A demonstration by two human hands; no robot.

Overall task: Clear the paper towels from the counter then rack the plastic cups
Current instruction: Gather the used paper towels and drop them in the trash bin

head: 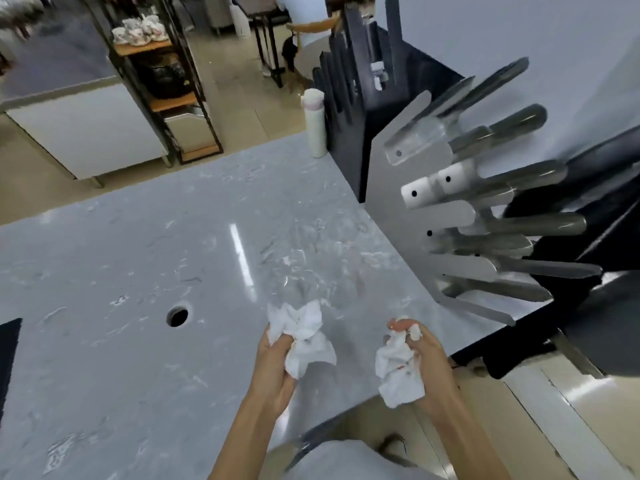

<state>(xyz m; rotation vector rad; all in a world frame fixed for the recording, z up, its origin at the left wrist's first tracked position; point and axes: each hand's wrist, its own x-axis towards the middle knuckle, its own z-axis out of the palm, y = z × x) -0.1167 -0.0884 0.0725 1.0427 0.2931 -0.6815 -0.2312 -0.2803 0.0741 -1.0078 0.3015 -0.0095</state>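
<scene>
Each hand is closed around a crumpled towel: the left hand (277, 355) holds one towel (304, 337), the right hand (427, 358) another (398, 372), both lifted near the surface (104, 271) edge, left of the rack (450, 209), probably for throwing away. Cups are hard to see.

Beige tiled floor (239, 84) w/ glare patches. Far left: white cabinet (86, 133) on short legs. Beside it a black-framed shelf unit (166, 81) w/ wooden shelves; top shelf holds patterned crockery, a dark pot on the one below. Pale wall (519, 29) at upper right. Table legs (270, 46) and a wooden chair (311, 29) at the back. Ceiling-light streak reflected on the grey marbled bench (104, 271).
</scene>
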